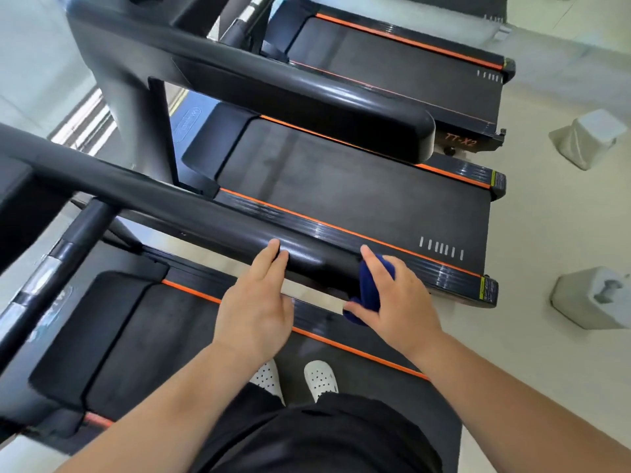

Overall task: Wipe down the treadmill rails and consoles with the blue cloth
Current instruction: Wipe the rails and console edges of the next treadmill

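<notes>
I stand on the near treadmill belt [164,329]. Its glossy black right handrail [191,213] runs from upper left down to its end between my hands. My right hand [392,302] grips the dark blue cloth [370,295], wrapped over the rail's end, thumb below and forefinger on top. My left hand [259,302] lies flat with its fingertips on the rail, just left of the cloth, holding nothing. Most of the cloth is hidden under my right hand.
Two more treadmills lie beyond, the middle one [358,186] with its own thick handrail [290,90], the far one [392,49] behind it. Grey blocks [587,138] [590,298] stand on the pale floor at the right. The console upright [75,247] rises at the left.
</notes>
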